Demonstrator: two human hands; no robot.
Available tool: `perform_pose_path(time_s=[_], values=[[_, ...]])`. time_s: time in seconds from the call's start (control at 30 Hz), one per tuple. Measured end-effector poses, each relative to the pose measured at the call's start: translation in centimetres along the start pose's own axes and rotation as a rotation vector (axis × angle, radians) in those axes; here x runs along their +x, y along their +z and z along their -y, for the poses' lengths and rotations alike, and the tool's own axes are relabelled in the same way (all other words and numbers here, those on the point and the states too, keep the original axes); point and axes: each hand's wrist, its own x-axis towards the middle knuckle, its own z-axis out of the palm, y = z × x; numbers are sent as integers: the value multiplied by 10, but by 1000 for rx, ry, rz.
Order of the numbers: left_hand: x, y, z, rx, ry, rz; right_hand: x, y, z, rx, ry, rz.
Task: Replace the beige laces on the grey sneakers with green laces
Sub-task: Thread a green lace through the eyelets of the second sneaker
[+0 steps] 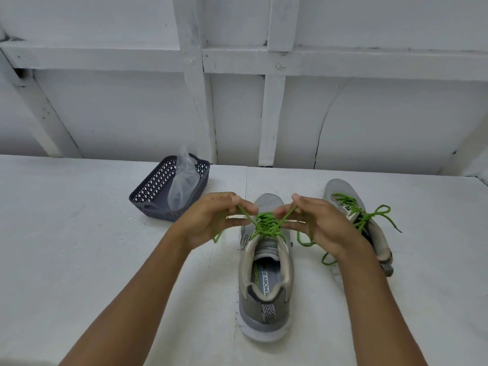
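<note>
green cord lace (266,228) crosses the grey mesh sneaker (264,323) at lower centre; left hand (211,220) and right hand (327,225) each pinch 1 end. uneven pulling could leave the knot slack.

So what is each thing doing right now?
Near sneaker: green lace threaded, not yet tied.
Far sneaker: laced green too, bow tied.
Left hand: pinches one lace end.
Right hand: pinches the other end.
Basket: holds a clear plastic bag.

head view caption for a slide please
Left hand and right hand pinch the green lace over the near grey sneaker; second sneaker already laced.
</note>
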Motion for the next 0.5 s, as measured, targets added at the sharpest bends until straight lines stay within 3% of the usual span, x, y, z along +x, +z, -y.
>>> perform_pose_path(time_s=[0.13,0.2,0.33,0.5], values=[[14,24,13,-522,-79,-206,10,23,-8,473,28,-48],[18,29,16,-641,-131,-253,13,23,-14,560,36,-76],[21,32,16,-542,-189,-289,16,21,-21,538,75,-84],[21,38,8,-311,-76,-225,14,24,-19,368,-10,-71]])
